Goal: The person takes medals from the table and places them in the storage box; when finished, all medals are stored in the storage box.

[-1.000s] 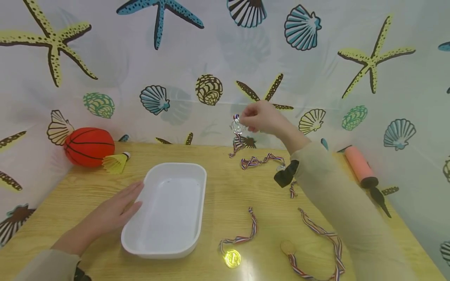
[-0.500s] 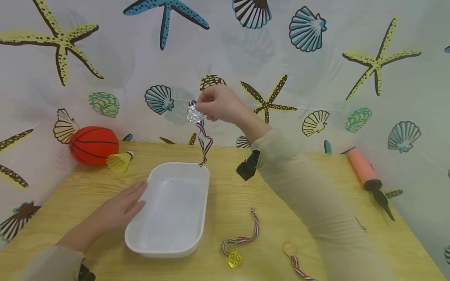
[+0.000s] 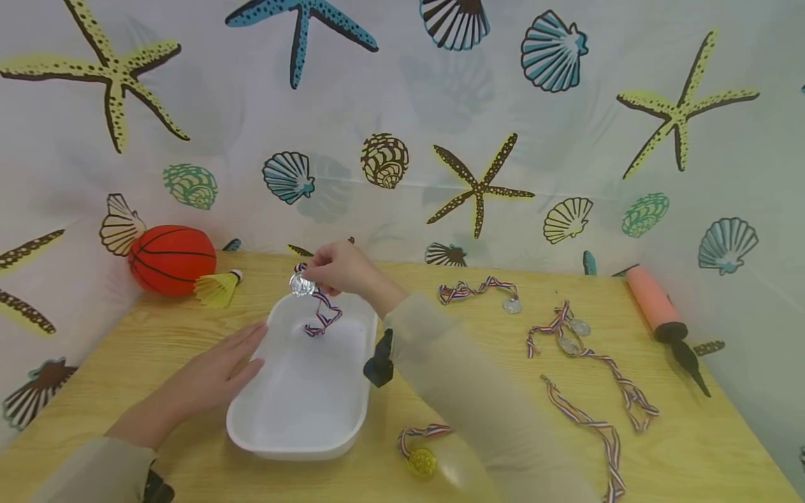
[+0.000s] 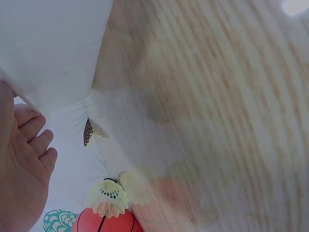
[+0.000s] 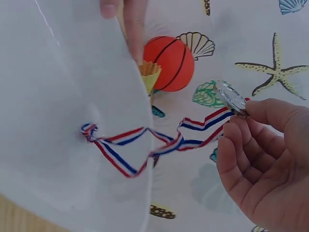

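Observation:
My right hand (image 3: 346,269) pinches a silver medal (image 5: 231,98) between thumb and fingers at the far end of a white plastic tub (image 3: 302,447). From the medal hangs a red, white and blue ribbon (image 5: 166,147); its knotted end dangles inside the tub. At the tub's left rim my left hand (image 3: 216,363) rests with fairly straight fingers. The left wrist view shows the left hand's fingertips (image 4: 34,126) against the tub's outer wall. On the table to the right lie several more silver medals (image 3: 512,305) with ribbons, and a gold medal (image 3: 421,462) sits near the front.
Beyond the left hand, a red toy basketball (image 3: 172,260) and a yellow shuttlecock (image 3: 216,288) stand at the back left. An orange cylinder with a black end (image 3: 654,300) lies at the right edge. A shell-printed cloth (image 3: 402,91) hangs behind the wooden table (image 3: 478,363).
My right hand has carried the silver medal left and down, from over the table's back to the tub, its ribbon now hanging inside. The left hand has stayed at the rim.

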`<state>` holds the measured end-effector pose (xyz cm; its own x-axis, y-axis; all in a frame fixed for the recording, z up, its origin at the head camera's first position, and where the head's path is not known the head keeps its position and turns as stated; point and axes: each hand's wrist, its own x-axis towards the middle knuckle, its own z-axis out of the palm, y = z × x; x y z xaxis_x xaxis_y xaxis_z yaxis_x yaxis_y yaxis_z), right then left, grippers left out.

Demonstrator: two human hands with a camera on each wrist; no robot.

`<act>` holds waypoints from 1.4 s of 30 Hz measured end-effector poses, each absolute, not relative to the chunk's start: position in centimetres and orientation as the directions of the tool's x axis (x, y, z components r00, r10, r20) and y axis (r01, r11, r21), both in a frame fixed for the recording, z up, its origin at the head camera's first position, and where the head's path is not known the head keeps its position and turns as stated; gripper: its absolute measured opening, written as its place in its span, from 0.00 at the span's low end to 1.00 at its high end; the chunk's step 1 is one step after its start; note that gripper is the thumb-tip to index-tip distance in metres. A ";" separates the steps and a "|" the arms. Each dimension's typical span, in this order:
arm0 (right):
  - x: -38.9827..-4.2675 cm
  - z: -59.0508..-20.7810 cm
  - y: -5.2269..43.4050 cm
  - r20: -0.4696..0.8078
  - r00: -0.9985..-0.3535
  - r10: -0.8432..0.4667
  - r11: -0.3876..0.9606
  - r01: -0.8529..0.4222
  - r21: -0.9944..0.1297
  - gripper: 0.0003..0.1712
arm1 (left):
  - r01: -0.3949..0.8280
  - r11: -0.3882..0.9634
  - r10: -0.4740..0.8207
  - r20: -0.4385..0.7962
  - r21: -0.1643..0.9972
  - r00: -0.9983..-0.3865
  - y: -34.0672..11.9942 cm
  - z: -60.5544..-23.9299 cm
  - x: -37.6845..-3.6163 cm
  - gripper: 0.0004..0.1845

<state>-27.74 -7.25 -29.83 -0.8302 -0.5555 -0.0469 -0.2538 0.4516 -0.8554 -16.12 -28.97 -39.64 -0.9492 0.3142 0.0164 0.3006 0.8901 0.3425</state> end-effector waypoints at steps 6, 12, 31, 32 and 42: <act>-28.1 -33.7 -8.5 -0.152 -0.853 -0.500 0.508 -0.146 -0.849 0.09 | 0.296 0.890 0.311 0.014 0.346 -0.950 -28.9 -39.7 -16.1 0.33; -28.0 -35.4 -9.4 -0.238 -0.866 -0.440 0.550 -0.050 -0.834 0.10 | 0.298 0.885 0.310 0.024 0.357 -0.950 -28.9 -39.5 -16.0 0.32; -27.5 -39.1 -10.7 -0.328 -0.877 -0.351 0.678 0.003 -0.735 0.12 | 0.317 0.884 0.324 0.037 0.344 -0.945 -28.9 -39.3 -15.9 0.33; -27.5 -39.2 -10.6 -0.327 -0.878 -0.349 0.677 0.005 -0.736 0.12 | 0.318 0.884 0.325 0.038 0.342 -0.945 -28.9 -39.3 -16.0 0.33; -27.3 -39.1 -10.4 -0.362 -0.859 -0.363 0.673 0.027 -0.739 0.10 | 0.322 0.885 0.327 0.043 0.337 -0.944 -29.0 -39.5 -16.0 0.33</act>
